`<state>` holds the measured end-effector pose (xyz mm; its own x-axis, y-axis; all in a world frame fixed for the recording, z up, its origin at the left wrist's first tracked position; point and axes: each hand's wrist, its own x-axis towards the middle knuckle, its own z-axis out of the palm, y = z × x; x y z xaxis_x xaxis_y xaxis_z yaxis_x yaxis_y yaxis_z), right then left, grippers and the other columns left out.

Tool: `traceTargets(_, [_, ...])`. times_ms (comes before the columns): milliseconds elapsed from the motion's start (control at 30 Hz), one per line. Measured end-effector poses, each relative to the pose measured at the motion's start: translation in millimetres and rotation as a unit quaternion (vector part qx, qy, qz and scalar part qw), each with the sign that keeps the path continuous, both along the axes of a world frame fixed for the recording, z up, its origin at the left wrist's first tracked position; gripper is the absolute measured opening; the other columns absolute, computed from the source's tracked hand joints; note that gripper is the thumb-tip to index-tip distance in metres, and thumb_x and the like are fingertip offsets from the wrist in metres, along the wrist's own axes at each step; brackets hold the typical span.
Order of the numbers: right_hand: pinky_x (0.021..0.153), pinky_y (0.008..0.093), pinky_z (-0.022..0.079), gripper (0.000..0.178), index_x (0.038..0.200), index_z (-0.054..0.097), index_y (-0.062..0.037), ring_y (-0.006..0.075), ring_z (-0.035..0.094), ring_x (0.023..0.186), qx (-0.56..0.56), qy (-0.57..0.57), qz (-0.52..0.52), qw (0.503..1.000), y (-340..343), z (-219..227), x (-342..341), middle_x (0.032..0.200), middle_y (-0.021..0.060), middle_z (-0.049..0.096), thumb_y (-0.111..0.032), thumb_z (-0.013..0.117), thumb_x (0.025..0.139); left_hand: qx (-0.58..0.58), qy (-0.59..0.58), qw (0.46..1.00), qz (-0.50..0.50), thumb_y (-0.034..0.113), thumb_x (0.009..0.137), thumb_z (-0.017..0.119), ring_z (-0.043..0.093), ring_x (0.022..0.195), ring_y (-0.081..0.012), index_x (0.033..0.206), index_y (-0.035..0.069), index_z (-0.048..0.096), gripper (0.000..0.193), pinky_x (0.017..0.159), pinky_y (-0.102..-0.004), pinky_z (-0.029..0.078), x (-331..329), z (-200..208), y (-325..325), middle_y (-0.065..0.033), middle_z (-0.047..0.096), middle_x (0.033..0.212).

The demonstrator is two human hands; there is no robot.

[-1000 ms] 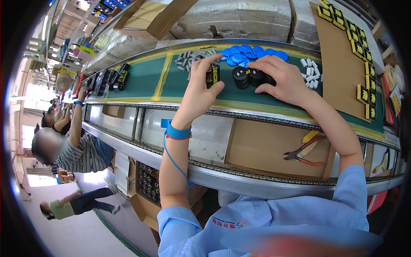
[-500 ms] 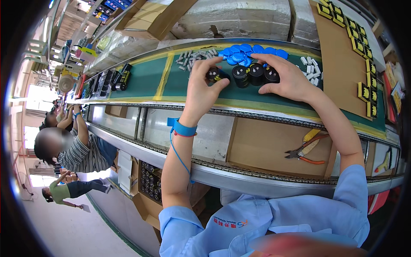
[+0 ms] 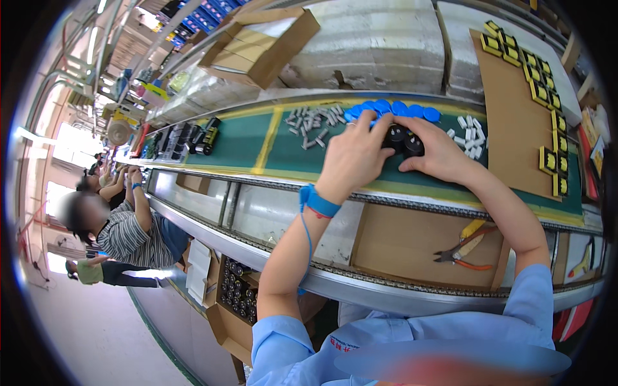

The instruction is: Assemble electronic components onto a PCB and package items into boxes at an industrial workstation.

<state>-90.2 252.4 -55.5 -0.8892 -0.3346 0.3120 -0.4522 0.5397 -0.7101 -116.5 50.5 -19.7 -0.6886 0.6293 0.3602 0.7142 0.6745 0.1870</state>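
Two black cylindrical capacitors [image 3: 395, 136] with metal terminals on top stand close together on the green conveyor belt [image 3: 238, 145]. Around their left side curls my left hand [image 3: 356, 156], a blue wrist strap on its arm; its fingers hide whatever else stands there. My right hand [image 3: 441, 151] closes round the right-hand capacitor, thumb at the near side and fingers behind. Just beyond the fingertips lies a pile of blue discs [image 3: 412, 111]. Small silvery cylinders [image 3: 313, 121] are scattered left of my left hand, and small white pieces [image 3: 473, 136] right of my right hand.
Black-and-yellow coil parts [image 3: 539, 94] sit on a cardboard sheet [image 3: 508, 128] at the right. Orange-handled cutters [image 3: 447, 255] lie in a tray below the belt. Boxed capacitors [image 3: 238, 293] stand at lower left. Co-workers [image 3: 132, 235] are at the far left.
My left hand has moved right, bringing its capacitor in against the group by my right hand. Fewer capacitors show now between my hands. The view has shifted slightly.
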Motion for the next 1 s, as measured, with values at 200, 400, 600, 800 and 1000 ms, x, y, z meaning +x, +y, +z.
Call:
traceTargets(200, [0.087, 0.0350, 0.051, 0.086, 0.143, 0.036, -0.0089, 0.0268, 0.055, 0.106, -0.093, -0.191, 0.012, 0.977, 1.9, 22.4, 4.7, 0.134, 0.0153, 0.045, 0.006, 0.073, 0.067, -0.008, -0.056, 0.998, 0.007, 0.023, 0.079, 0.070, 0.063, 0.093, -0.0348, 0.127, 0.013, 0.050, 0.054, 0.072, -0.0423, 0.053, -18.5, -7.1, 1.5, -0.0130, 0.056, 0.113])
traceTargets(400, [0.077, 0.0302, 0.053, 0.089, 0.144, 0.034, -0.0090, 0.0203, 0.057, 0.091, -0.120, -0.170, 0.005, 0.978, -2.0, 10.0, 1.3, 0.130, 0.0129, 0.045, 0.010, 0.072, 0.066, 0.001, -0.187, 0.982, -0.023, 0.034, 0.077, 0.073, 0.056, 0.111, -0.0386, 0.142, 0.018, 0.037, 0.077, 0.085, -0.0450, 0.052, -19.4, 10.6, -10.5, -0.0153, 0.045, 0.133])
traceTargets(600, [0.076, 0.0313, 0.053, 0.084, 0.140, 0.037, -0.0054, 0.0197, 0.058, 0.092, -0.085, -0.162, -0.008, 0.983, -0.8, 11.2, -2.3, 0.126, 0.0114, 0.049, 0.004, 0.075, 0.066, -0.025, -0.091, 0.993, -0.077, 0.047, 0.066, 0.080, 0.053, 0.116, -0.0382, 0.145, 0.020, 0.034, 0.095, 0.088, -0.0441, 0.051, -12.5, 11.8, 3.8, -0.0133, 0.042, 0.137])
traceTargets(800, [0.078, 0.0314, 0.052, 0.064, 0.130, 0.046, 0.0007, 0.0194, 0.063, 0.089, -0.135, -0.185, 0.001, 0.973, 16.1, 17.1, -4.8, 0.120, 0.0144, 0.056, 0.003, 0.070, 0.071, -0.085, -0.073, 0.987, -0.113, 0.046, 0.069, 0.077, 0.059, 0.103, -0.0382, 0.144, 0.020, 0.034, 0.091, 0.079, -0.0449, 0.053, -23.0, 12.8, 13.6, -0.0113, 0.047, 0.133])
traceTargets(1000, [0.082, 0.0343, 0.050, 0.031, 0.102, 0.066, -0.0001, 0.0260, 0.063, 0.093, 0.070, -0.045, -0.005, 0.996, 25.4, 14.8, -7.6, 0.109, 0.0145, 0.063, -0.004, 0.070, 0.072, -0.117, -0.073, 0.984, -0.116, 0.044, 0.074, 0.075, 0.061, 0.095, -0.0390, 0.129, 0.021, 0.048, 0.066, 0.078, -0.0455, 0.052, -25.1, 13.7, 17.1, -0.0172, 0.050, 0.117])
